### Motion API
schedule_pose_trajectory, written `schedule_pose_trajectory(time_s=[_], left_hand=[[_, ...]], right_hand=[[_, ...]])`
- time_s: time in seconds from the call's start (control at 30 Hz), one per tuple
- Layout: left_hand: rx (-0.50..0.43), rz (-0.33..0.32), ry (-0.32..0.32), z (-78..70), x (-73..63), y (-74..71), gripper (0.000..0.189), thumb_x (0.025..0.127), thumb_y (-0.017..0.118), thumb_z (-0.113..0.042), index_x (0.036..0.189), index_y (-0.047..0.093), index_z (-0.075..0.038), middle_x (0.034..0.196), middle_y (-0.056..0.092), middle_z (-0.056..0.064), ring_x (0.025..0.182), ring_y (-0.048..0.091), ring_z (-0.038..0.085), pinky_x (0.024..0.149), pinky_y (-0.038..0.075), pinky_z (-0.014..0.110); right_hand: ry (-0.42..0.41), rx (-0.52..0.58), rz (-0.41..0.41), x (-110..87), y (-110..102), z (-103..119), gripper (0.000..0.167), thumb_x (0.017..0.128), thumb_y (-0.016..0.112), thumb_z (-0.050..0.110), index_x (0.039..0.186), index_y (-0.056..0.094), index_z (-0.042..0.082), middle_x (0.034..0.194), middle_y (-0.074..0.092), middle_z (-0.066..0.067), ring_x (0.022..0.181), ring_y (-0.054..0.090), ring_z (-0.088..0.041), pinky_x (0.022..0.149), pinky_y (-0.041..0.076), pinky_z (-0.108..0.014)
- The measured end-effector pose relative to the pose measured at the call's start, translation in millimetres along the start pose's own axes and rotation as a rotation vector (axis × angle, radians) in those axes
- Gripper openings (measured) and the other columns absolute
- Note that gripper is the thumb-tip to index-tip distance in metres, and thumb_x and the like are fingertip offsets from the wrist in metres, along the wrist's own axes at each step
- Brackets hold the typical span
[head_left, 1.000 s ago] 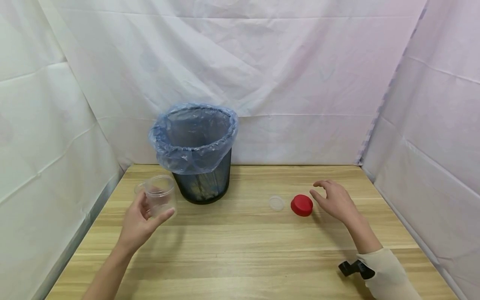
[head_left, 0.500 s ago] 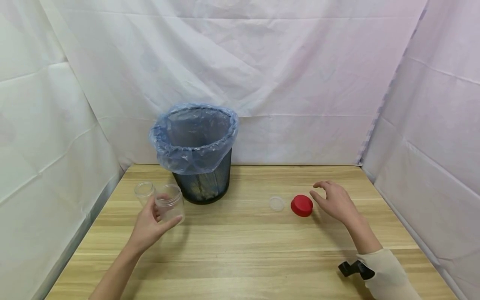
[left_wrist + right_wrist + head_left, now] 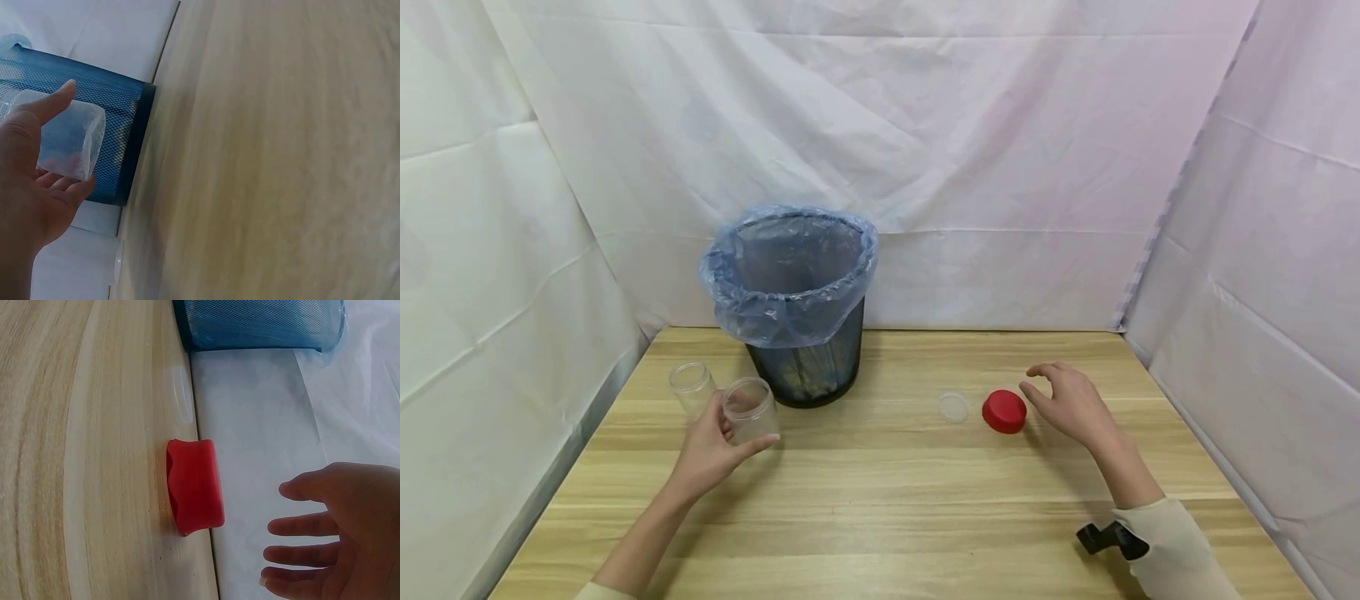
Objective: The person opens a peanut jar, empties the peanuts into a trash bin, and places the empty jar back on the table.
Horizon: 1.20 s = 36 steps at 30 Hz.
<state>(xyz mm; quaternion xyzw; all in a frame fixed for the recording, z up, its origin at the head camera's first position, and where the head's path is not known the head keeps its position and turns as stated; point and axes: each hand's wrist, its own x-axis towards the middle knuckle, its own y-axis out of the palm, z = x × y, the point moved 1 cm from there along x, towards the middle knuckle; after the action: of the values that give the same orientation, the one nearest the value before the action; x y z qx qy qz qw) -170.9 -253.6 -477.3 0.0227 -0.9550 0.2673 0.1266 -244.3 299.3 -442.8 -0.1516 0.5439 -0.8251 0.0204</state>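
A clear plastic jar (image 3: 751, 417) is held upright between the thumb and fingers of my left hand (image 3: 703, 454), in front of the bin. In the left wrist view the jar's base (image 3: 94, 140) hangs a little above the tabletop. Just behind that hand stands a second clear jar (image 3: 689, 383), partly covered by it. On the right, a red lid (image 3: 1004, 411) lies on the table, with a thin translucent disc (image 3: 953, 407) flat to its left. My right hand (image 3: 1067, 404) hovers beside the lid, fingers apart and loosely bent, touching nothing; the right wrist view shows this gap too.
A dark mesh bin (image 3: 808, 367) with a blue plastic liner (image 3: 790, 321) stands at the back left of the wooden table (image 3: 880, 517). White cloth (image 3: 970, 167) hangs behind and on both sides. A black mount (image 3: 1112, 539) sits on the right wrist.
My left hand has moved the jar rightward and lower, toward the front of the bin, uncovering more of the second jar. The right hand, lid and disc have stayed put.
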Motion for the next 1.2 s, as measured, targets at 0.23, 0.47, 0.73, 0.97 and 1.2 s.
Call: schedule_pose_trajectory(time_s=[0.23, 0.47, 0.73, 0.97, 1.2], left_hand=[[0.027, 0.003, -0.022, 6.7, 1.7, 3.6, 0.066, 0.082, 0.098, -0.026, 0.129, 0.054, -0.009, 0.126, 0.071, 0.010, 0.080, 0.059, 0.005, 0.071, 0.049, 0.021], [0.049, 0.002, -0.057, 11.2, 3.6, 4.5, 0.065, 0.081, 0.098, -0.029, 0.128, 0.056, -0.010, 0.123, 0.069, 0.009, 0.080, 0.055, 0.009, 0.071, 0.046, 0.023], [0.042, 0.028, -0.069, 20.1, 6.0, 8.4, 0.064, 0.084, 0.096, -0.028, 0.129, 0.055, -0.007, 0.138, 0.065, 0.020, 0.131, 0.066, 0.046, 0.106, 0.056, 0.059], [0.033, 0.041, -0.072, 20.6, 7.8, 7.3, 0.067, 0.084, 0.096, -0.030, 0.135, 0.059, -0.005, 0.138, 0.067, 0.019, 0.140, 0.061, 0.045, 0.116, 0.049, 0.056], [0.050, 0.059, -0.080, 20.6, 9.9, 6.3, 0.070, 0.084, 0.095, -0.027, 0.138, 0.058, -0.002, 0.139, 0.067, 0.022, 0.136, 0.063, 0.045, 0.114, 0.052, 0.054]], right_hand=[[0.004, 0.009, -0.004, -0.4, 1, -1, 0.035, 0.105, 0.071, 0.026, 0.125, 0.074, -0.002, 0.128, 0.072, -0.028, 0.122, 0.066, -0.051, 0.103, 0.052, -0.067], [0.005, 0.007, 0.001, -0.8, 0, 0, 0.035, 0.105, 0.071, 0.026, 0.126, 0.074, -0.003, 0.129, 0.072, -0.029, 0.124, 0.065, -0.052, 0.104, 0.052, -0.068], [-0.011, 0.001, -0.019, -2.2, 0, -1, 0.034, 0.104, 0.072, 0.024, 0.124, 0.074, -0.003, 0.126, 0.073, -0.028, 0.119, 0.067, -0.051, 0.100, 0.053, -0.067], [-0.009, 0.003, -0.022, -1.6, -2, -1, 0.034, 0.104, 0.071, 0.024, 0.124, 0.074, -0.003, 0.126, 0.073, -0.028, 0.120, 0.067, -0.051, 0.101, 0.053, -0.067], [-0.013, 0.001, -0.022, -1.2, -2, -1, 0.034, 0.104, 0.071, 0.023, 0.124, 0.074, -0.003, 0.126, 0.073, -0.028, 0.120, 0.067, -0.051, 0.101, 0.053, -0.067]])
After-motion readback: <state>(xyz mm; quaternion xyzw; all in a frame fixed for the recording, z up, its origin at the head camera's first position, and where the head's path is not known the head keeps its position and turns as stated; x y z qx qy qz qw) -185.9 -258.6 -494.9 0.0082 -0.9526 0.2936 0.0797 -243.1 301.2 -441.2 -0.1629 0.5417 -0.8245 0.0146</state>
